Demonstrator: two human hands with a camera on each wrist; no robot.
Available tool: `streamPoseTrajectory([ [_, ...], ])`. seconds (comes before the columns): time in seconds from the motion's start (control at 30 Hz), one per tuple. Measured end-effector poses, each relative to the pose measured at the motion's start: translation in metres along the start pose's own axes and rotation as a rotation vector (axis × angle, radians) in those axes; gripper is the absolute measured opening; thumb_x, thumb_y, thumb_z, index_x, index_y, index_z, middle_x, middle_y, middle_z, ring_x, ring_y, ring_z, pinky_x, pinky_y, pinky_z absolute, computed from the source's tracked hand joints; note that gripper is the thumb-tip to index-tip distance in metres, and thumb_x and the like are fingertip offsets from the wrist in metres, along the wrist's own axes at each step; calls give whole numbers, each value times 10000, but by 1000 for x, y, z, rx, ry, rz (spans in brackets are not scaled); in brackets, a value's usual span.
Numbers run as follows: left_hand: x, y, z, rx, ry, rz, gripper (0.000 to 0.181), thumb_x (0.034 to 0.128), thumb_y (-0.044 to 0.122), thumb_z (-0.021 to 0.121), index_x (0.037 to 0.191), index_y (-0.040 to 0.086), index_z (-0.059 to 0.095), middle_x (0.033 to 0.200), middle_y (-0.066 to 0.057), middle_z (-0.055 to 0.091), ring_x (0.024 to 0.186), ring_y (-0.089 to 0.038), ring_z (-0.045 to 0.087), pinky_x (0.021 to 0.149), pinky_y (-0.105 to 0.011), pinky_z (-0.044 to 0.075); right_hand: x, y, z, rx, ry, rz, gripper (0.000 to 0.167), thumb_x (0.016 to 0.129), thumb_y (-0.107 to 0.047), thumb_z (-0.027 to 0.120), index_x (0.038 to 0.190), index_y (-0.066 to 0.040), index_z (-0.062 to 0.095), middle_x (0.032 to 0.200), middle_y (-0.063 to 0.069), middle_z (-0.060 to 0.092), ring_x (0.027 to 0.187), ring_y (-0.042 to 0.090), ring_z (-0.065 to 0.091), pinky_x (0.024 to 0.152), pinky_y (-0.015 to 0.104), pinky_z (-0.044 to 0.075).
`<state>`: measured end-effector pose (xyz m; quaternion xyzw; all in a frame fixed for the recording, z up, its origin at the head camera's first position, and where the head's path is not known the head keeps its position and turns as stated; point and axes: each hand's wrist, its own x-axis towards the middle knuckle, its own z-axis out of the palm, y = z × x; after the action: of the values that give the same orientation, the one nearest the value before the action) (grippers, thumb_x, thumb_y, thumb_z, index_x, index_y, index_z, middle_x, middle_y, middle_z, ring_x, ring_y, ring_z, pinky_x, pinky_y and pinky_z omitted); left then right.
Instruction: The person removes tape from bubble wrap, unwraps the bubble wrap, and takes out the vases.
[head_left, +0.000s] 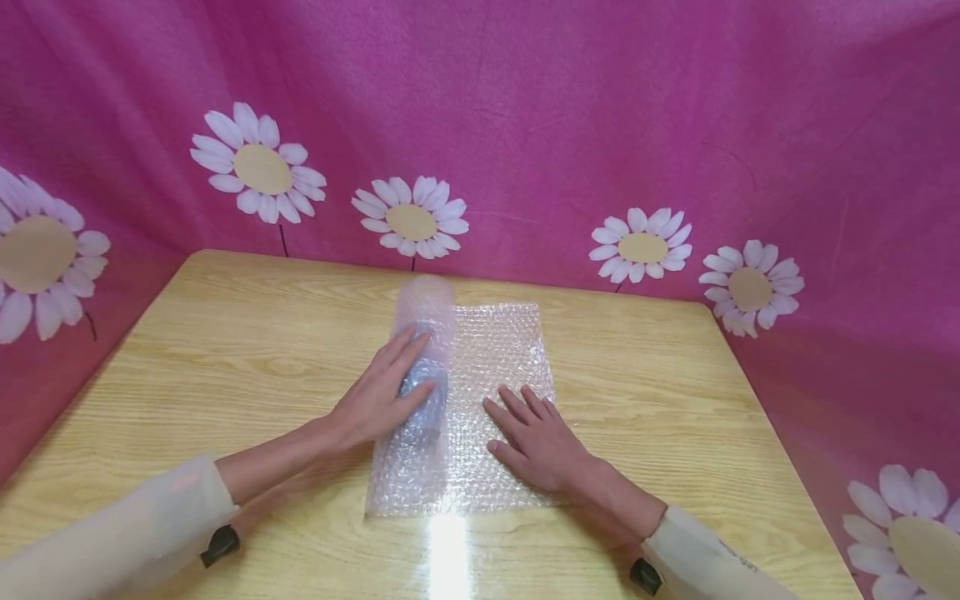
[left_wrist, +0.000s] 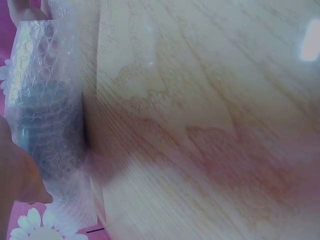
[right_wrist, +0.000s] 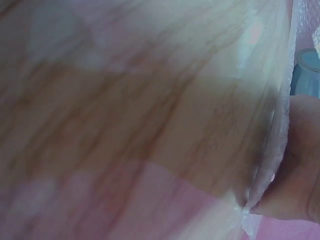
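A clear sheet of bubble wrap (head_left: 495, 350) lies on the table, its left part folded over a blue, see-through glass (head_left: 429, 404) that lies on its side. My left hand (head_left: 375, 396) rests on the wrapped glass, fingers extended and thumb apart. In the left wrist view the glass (left_wrist: 47, 125) shows blurred through the bubbles, with the left thumb (left_wrist: 25, 180) close by. Flat on the right part of the sheet, my right hand (head_left: 542, 446) presses with spread fingers. The round rim of the glass (right_wrist: 307, 57) appears at the right wrist view's edge.
The wood-grain table (head_left: 637, 375) extends on both sides of the sheet. Behind it and at its sides hangs a pink cloth (head_left: 525, 125) printed with white daisies. A bright light reflection shows near the table's front.
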<state>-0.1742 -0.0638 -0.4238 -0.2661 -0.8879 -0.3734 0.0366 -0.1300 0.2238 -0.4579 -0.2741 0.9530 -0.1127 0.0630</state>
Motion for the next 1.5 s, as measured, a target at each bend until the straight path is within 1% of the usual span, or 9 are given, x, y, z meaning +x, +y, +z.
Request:
streamPoseTrajectory([
  [0.5, -3, -2, -8, -98, 22, -28, 711, 970, 214, 567, 1582, 58, 242, 1648, -133, 145, 1496, -324, 146, 1185, -542, 149, 1, 0, 1, -3, 2, -2, 629, 1039, -471, 424, 1582, -174, 311, 1631, 133, 211, 1483, 419, 112, 1148, 645, 167],
  [0.8, -7, -2, -14, -174, 65, -86, 695, 945, 131, 548, 1576, 62, 265, 1639, -125, 190, 1496, -291, 159, 1188, -529, 154, 1, 1, 2, 2, -4, 4, 628, 1040, -471, 419, 1582, -172, 310, 1634, 130, 204, 1485, 417, 104, 1153, 641, 155],
  [1.0, -8, -7, -18, -197, 101, -125, 681, 932, 83, 545, 1561, 29, 289, 1622, -173, 219, 1484, -327, 191, 1187, -535, 160, 1, 1, 1, 2, -1, 3, 627, 1039, -472, 422, 1583, -179, 311, 1633, 129, 209, 1485, 415, 108, 1148, 646, 164],
  [1.17, -11, -10, -22, -240, 122, -171, 683, 936, 78, 546, 1570, 68, 291, 1623, -154, 222, 1479, -335, 203, 1186, -533, 167, 0, 0, 0, 1, -5, 5, 627, 1040, -470, 421, 1584, -180, 307, 1633, 131, 209, 1486, 414, 105, 1149, 645, 161],
  [1.23, -12, -11, -23, -261, 125, -193, 683, 942, 70, 542, 1575, 81, 284, 1624, -145, 226, 1472, -347, 218, 1181, -535, 186, 0, 0, 0, 0, -4, 6, 627, 1040, -471, 422, 1584, -179, 307, 1633, 132, 210, 1486, 414, 105, 1150, 643, 160],
  [1.27, -13, -12, -23, -284, 128, -205, 686, 942, 60, 539, 1577, 89, 281, 1621, -142, 237, 1441, -365, 288, 1154, -549, 260, 1, 0, 0, -2, -4, 6, 628, 1040, -472, 420, 1584, -180, 307, 1633, 131, 210, 1486, 413, 105, 1152, 641, 160],
  [1.4, -15, -16, -24, -346, 146, -255, 688, 937, 21, 514, 1579, 81, 273, 1604, -153, 281, 1329, -364, 428, 1074, -523, 389, 1, 0, 1, -10, -3, 4, 631, 1040, -482, 414, 1585, -182, 305, 1635, 126, 208, 1488, 409, 106, 1156, 632, 159],
  [1.47, -16, -18, -24, -368, 156, -284, 690, 932, 20, 498, 1580, 79, 269, 1597, -158, 294, 1312, -352, 441, 1056, -506, 405, 1, 0, 1, -14, -4, 2, 633, 1040, -484, 412, 1586, -183, 301, 1636, 122, 205, 1488, 407, 106, 1159, 627, 159],
  [1.5, -16, -19, -25, -364, 160, -299, 686, 933, 24, 492, 1579, 74, 268, 1594, -166, 297, 1352, -342, 401, 1096, -497, 359, 1, 1, 1, -14, -4, 2, 634, 1040, -484, 411, 1586, -183, 299, 1637, 121, 204, 1489, 406, 106, 1159, 627, 159],
])
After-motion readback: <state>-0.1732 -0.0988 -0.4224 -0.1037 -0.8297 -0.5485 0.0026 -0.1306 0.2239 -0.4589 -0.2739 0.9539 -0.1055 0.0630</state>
